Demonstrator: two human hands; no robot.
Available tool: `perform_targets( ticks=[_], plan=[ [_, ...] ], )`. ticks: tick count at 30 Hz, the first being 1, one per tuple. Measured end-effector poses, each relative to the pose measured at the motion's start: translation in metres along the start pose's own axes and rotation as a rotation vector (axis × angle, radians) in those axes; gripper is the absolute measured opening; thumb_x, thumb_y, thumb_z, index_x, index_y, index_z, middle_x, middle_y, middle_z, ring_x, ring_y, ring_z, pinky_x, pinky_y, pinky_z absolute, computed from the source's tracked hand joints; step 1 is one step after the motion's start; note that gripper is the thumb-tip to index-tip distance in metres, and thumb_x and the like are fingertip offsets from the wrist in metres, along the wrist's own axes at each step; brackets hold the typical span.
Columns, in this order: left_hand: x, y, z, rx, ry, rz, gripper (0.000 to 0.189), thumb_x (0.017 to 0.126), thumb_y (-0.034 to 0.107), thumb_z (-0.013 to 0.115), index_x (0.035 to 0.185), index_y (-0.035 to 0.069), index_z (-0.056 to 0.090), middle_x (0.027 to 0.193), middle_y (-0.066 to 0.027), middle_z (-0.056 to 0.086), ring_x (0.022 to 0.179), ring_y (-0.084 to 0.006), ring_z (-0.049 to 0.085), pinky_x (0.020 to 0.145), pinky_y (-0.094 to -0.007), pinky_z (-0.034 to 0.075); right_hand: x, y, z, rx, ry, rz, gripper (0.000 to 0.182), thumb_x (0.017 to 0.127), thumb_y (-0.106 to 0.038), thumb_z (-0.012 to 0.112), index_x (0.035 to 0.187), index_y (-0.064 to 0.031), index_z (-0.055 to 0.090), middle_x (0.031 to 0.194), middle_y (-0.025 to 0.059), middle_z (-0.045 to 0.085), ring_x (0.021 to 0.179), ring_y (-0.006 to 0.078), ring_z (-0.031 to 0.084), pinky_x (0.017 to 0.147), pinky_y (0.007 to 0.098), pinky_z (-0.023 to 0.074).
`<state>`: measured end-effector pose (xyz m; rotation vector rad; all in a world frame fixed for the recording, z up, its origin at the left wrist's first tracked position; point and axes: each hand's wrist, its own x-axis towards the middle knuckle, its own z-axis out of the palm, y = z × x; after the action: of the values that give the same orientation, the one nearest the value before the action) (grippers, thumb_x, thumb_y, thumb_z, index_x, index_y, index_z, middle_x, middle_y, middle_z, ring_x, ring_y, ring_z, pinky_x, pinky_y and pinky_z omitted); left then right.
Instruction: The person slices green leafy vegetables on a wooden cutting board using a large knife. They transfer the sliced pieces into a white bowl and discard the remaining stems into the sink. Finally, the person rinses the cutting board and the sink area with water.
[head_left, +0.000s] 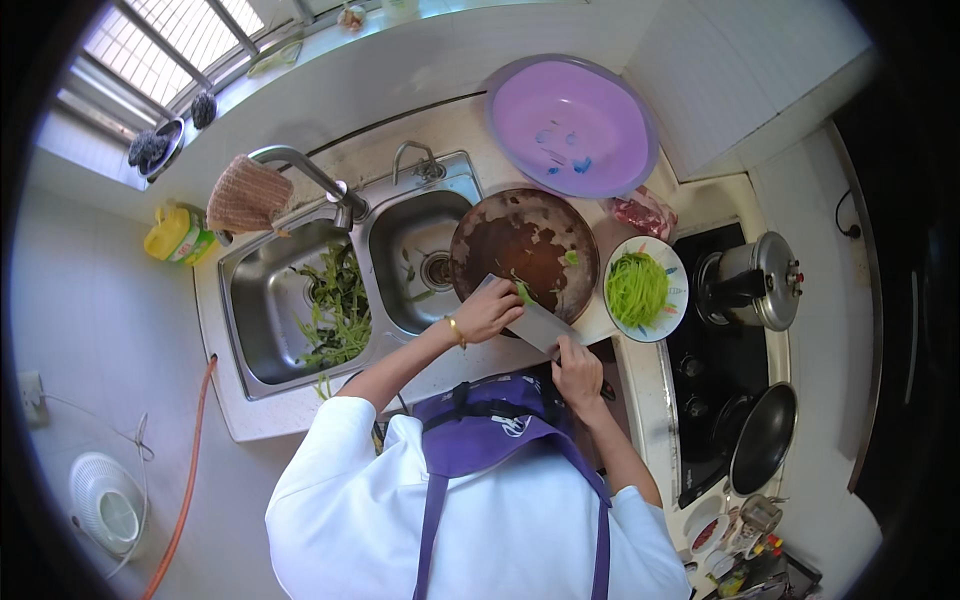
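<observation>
My right hand (580, 375) grips the handle of a cleaver whose broad steel blade (546, 330) slants over the near edge of a round, worn cutting board (517, 240). My left hand (489, 310), with a gold bangle at the wrist, lies at the far end of the blade. Green scraps (524, 293) show at its fingertips; whether they are held is unclear. A few green bits also lie on the board. Just right of the board, a plate (678, 277) bears a heap of thin green vegetable shreds (637, 289).
Left of the board is a double steel sink (259, 352) with leafy trimmings (337, 315) and a faucet (300, 161). A purple basin (577, 127) and bagged raw meat (645, 214) stand behind. A pressure cooker (739, 281) and a wok (763, 439) occupy the stove side.
</observation>
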<state>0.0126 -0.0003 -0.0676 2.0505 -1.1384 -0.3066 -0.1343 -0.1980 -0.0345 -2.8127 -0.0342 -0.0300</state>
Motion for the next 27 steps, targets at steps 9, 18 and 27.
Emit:
perform_targets(
  ticks=[9, 18, 27],
  plan=[
    [0.057, -0.038, -0.019, 0.115, -0.241, 0.111, 0.039, 0.07, 0.005, 0.068, 0.109, 0.007, 0.061, 0.108, -0.0124, 0.054, 0.104, -0.0321, 0.05, 0.089, -0.0393, 0.043, -0.018, 0.001, 0.003, 0.023, -0.028, -0.03, 0.044, 0.063, -0.009, 0.074, 0.1, -0.006, 0.05, 0.079, 0.0117, 0.058, 0.076, 0.0303, 0.061, 0.065, 0.04, 0.0495],
    [0.072, -0.039, 0.003, 0.45, -0.434, 0.312, 0.025, 0.069, 0.008, 0.064, 0.093, 0.003, 0.059, 0.101, -0.0107, 0.053, 0.1, -0.0284, 0.053, 0.083, -0.0375, 0.047, -0.026, 0.007, 0.007, 0.04, 0.01, -0.041, 0.038, 0.064, -0.01, 0.073, 0.094, -0.006, 0.049, 0.079, 0.0125, 0.056, 0.075, 0.0306, 0.061, 0.064, 0.0398, 0.0507],
    [0.081, -0.039, 0.014, 0.476, -0.445, 0.135, 0.025, 0.067, 0.011, 0.064, 0.09, 0.0, 0.063, 0.096, -0.0162, 0.06, 0.091, -0.0312, 0.06, 0.076, -0.0383, 0.052, -0.045, -0.001, 0.013, 0.091, 0.038, 0.028, 0.033, 0.066, -0.011, 0.069, 0.092, -0.0072, 0.049, 0.074, 0.0121, 0.058, 0.072, 0.0311, 0.062, 0.062, 0.0411, 0.0512]
  ],
)
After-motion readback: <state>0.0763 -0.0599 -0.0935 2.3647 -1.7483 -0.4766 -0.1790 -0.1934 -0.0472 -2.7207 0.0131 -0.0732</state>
